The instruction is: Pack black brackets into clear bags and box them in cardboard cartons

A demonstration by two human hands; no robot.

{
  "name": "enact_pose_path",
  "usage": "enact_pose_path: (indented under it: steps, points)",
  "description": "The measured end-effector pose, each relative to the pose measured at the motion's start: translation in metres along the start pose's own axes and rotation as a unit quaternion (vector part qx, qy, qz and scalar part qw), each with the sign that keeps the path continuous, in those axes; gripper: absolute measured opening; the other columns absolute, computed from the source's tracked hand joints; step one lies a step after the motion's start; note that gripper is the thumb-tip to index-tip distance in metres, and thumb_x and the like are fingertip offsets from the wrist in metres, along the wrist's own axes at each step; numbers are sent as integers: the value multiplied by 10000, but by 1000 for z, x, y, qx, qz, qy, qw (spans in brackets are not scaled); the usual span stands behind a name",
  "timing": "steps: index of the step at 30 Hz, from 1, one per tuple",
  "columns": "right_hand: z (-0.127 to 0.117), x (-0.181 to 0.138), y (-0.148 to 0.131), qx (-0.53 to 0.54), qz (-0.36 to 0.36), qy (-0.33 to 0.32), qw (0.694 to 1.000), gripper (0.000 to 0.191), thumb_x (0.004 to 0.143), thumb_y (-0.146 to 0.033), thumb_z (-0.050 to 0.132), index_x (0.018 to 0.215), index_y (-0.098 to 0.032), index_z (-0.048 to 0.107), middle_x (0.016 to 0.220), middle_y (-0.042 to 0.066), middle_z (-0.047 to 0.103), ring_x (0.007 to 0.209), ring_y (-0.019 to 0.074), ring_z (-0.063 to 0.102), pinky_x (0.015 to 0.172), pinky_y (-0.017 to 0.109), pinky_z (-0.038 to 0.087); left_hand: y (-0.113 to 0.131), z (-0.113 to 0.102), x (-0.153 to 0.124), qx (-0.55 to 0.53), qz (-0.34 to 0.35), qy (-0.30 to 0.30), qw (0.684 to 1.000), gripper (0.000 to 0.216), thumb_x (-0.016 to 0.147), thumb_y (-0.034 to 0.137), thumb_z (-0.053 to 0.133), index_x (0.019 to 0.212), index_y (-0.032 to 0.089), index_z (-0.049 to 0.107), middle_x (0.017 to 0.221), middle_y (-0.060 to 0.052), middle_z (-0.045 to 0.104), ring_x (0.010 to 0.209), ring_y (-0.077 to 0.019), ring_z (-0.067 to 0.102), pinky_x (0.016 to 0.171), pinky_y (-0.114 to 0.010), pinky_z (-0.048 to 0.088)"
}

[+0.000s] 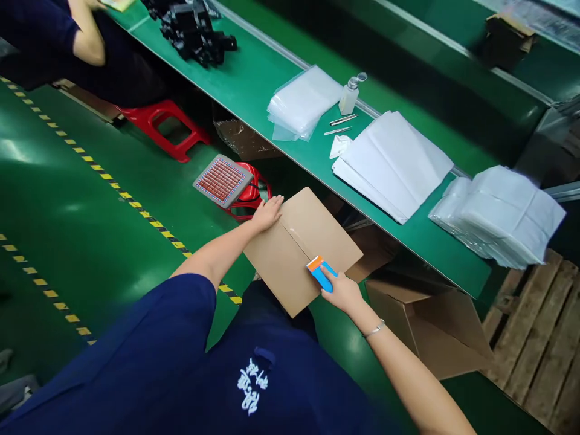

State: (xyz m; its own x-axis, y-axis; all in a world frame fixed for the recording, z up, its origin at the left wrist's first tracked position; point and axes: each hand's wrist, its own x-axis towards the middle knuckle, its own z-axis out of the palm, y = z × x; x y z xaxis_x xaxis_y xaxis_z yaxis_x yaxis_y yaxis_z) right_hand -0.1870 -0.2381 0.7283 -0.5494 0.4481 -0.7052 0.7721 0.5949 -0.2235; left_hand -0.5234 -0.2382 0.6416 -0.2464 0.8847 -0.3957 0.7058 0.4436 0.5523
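Co-worker [88, 45]: forearm and dark sleeve show at the far side of the bench [254, 78], near the black parts [197, 33].
Panel [221, 181]: gray-rimmed with a red grid, it rests on a red stool just beyond the box.
Left hand [268, 213]: fingers lie extended and together, flat on the box's far left edge, steadying it by the look of things and gripping nothing.
Box [290, 263]: brown, tilted, between the two hands in front of the wearer's body; what bears its weight is hidden.
Progress: both flaps lie flat and meet at the seam, a glint on it perhaps clear tape; whether the seam is cut or sealed cannot be told. The flaps are not yet raised and the contents remain unseen.
Tool [322, 275]: blue with an orange end, its pale tip at the seam's near right stretch, touching or just above the cardboard.
Right hand [343, 292]: fingers curl firmly around the tool, thumb along its top, just above the box.
Sheets [394, 166]: white, fanned across the bench, well apart from both hands.
Carton [430, 332]: open, on the floor beside the right forearm.
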Motion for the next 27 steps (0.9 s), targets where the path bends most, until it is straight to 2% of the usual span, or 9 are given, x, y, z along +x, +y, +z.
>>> enact_pose_path:
  steps: [3,5,8,12,15,18,22,25,27]
  points:
    - [-3,2,-4,7,-13,6,1000,702,846,-418,581,1502,-345,342,1071,110,620,859,253,670,637,284,459,49,49,-20,36,42,2,998,623,911,311,446,1514,209,328,1600,-64,284,1495,-261,180,1215,-462,36]
    - [5,-3,2,12,-20,11,1000,722,842,-419,586,1510,-353,320,1079,111,614,823,249,670,639,291,464,66,82,-29,49,55,1,997,614,924,352,423,1518,228,326,1606,-63,266,1496,-285,171,1211,-504,13]
    - [30,-19,22,4,-19,4,1000,731,846,-382,579,1520,-357,296,1046,112,605,738,235,656,613,299,461,66,107,-30,54,56,6,997,639,928,377,411,1533,210,291,1625,-81,193,1508,-318,93,1193,-551,-70]
    - [53,-31,42,1,-10,-4,1000,726,842,-360,582,1516,-349,312,1054,124,602,708,232,636,589,298,458,58,114,-27,27,72,38,996,635,915,359,448,1517,195,328,1618,-97,219,1507,-321,95,1187,-552,-107]
    - [55,-29,44,9,-28,0,1000,725,845,-361,580,1517,-351,309,1068,132,597,703,229,628,578,288,446,82,139,-34,-37,85,62,994,581,940,350,405,1494,180,360,1590,-123,295,1500,-298,158,1214,-529,26]
    - [63,-36,52,10,-44,15,999,732,857,-358,562,1528,-362,267,1091,129,582,728,218,628,592,269,436,115,183,-48,-120,128,103,979,537,996,350,239,1508,201,300,1556,-107,369,1473,-222,263,1204,-448,220]
    - [105,-83,105,12,-34,6,999,733,858,-365,547,1529,-376,251,1112,121,564,750,214,629,597,253,411,132,224,-57,-167,161,111,966,565,1005,378,159,1530,171,197,1561,-135,344,1464,-209,283,1199,-429,250]
    - [149,-141,167,8,-10,-16,1000,713,861,-378,536,1525,-364,275,1091,128,565,716,212,616,576,247,379,137,235,-55,-90,252,37,963,598,989,391,242,1528,134,214,1560,-156,344,1465,-235,283,1195,-439,245]
    - [176,-173,202,6,9,-27,1000,684,864,-353,531,1513,-357,314,1032,123,577,693,211,605,557,239,345,146,240,-53,11,353,-52,934,621,965,394,327,1519,121,266,1551,-158,365,1458,-260,298,1199,-457,211]
